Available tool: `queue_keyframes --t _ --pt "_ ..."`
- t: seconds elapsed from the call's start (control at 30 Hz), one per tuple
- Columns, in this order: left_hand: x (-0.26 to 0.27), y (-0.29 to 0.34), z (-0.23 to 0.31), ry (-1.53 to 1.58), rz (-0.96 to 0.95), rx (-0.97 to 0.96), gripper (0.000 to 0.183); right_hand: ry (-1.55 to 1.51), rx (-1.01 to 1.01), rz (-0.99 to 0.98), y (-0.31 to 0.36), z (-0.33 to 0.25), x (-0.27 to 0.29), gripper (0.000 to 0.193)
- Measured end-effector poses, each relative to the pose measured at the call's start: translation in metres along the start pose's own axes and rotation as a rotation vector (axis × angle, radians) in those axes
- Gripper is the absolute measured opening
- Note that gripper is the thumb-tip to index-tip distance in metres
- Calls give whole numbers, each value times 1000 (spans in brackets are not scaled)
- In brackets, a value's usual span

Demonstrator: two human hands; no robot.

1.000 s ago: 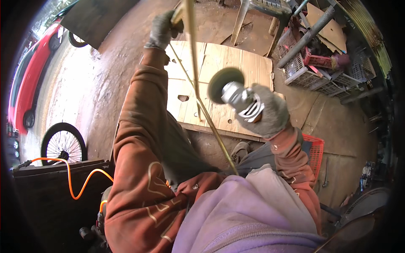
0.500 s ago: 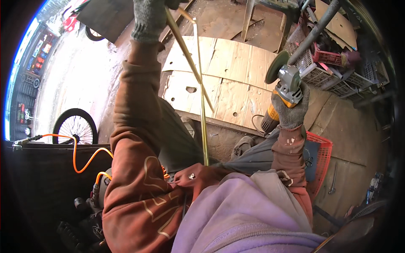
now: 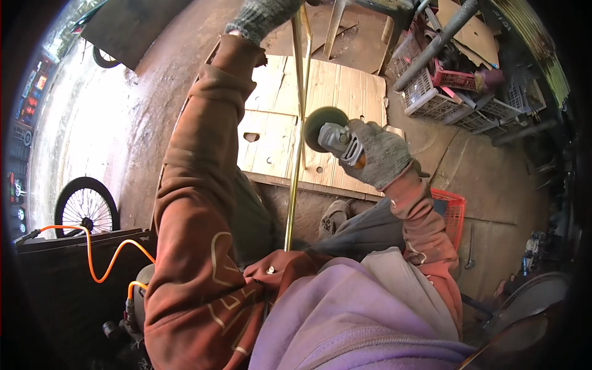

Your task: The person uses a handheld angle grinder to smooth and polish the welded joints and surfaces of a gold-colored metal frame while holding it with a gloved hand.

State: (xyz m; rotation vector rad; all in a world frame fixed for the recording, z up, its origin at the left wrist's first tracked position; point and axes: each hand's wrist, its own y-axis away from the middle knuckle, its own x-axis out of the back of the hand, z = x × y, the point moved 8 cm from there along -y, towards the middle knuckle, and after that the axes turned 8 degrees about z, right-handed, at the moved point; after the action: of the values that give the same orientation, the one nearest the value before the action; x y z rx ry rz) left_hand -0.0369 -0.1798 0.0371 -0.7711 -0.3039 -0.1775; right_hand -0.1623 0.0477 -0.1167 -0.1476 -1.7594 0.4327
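While the gloved left hand is closed at the upper ends of the golden bars near twelve o'clock, the picture edge cuts off its fingers, so I cannot tell how tightly it grips. The gloved right hand, between two and three o'clock, is wrapped firmly around the angle grinder. The grinder points toward ten o'clock from that hand, its disc just beside the bars; I cannot tell whether they touch. The bars' long axis runs from twelve to six o'clock, the two crossing narrowly above a cardboard sheet. The left sleeve passes in front of the sheet's left side. A red crate sits past three o'clock, grey crates at two, a spoked wheel near nine, an orange hose at eight.
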Motion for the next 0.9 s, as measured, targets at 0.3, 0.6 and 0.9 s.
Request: queue_keyframes --t 0.3,0.6,0.9 --pt "11 -8 -37 78 36 166 51 110 -10 -124 -36 -3 -48 66" --pt "12 1 -29 78 -3 157 45 111 35 46 -50 -11 1 65" --pt "10 4 -15 107 -14 144 39 203 2 -76 -41 -13 -33 66"
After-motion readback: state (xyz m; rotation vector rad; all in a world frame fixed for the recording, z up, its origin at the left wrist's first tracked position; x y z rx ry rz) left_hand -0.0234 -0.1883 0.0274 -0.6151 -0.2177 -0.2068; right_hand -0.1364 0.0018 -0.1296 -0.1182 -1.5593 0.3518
